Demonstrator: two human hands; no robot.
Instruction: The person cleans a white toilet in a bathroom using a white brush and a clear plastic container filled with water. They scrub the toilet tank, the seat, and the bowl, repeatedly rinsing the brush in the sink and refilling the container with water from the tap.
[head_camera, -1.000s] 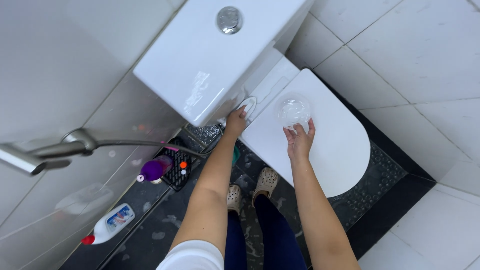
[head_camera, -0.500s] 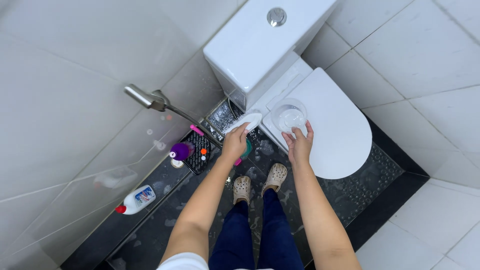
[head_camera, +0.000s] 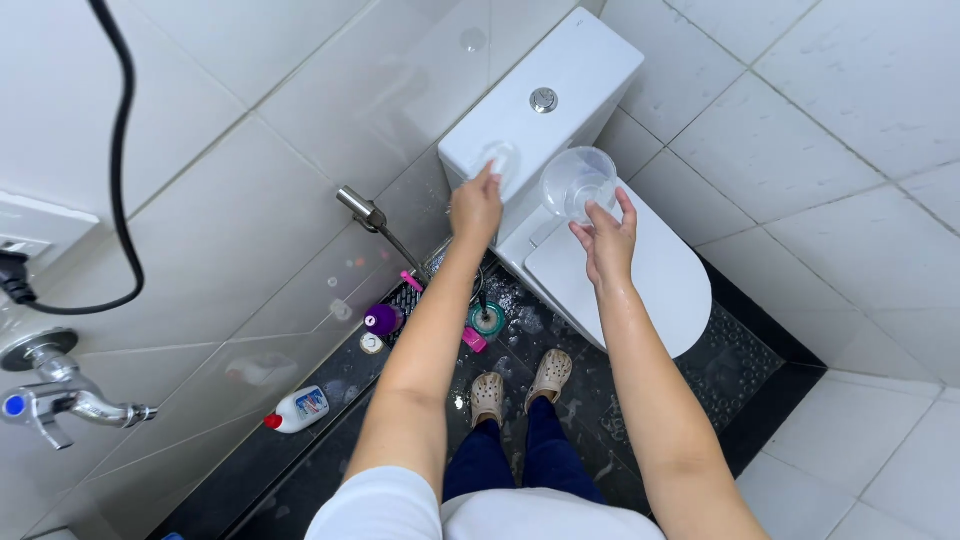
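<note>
My right hand (head_camera: 606, 240) grips a clear cup (head_camera: 578, 182) above the toilet lid (head_camera: 650, 275); my left hand (head_camera: 476, 208) presses a clear wad (head_camera: 500, 160) against the tank (head_camera: 560, 70).

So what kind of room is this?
A bathroom, most likely: there's a white toilet with its cistern, tiled walls, a spray hose nozzle and a wall tap.

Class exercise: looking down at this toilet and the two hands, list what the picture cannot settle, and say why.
- Head view: what the left hand presses on the cistern; a pale blur, half covered by fingers.
- Whether the clear cup in the right hand holds liquid; transparent.
- Small items on the floor: too small.
</note>
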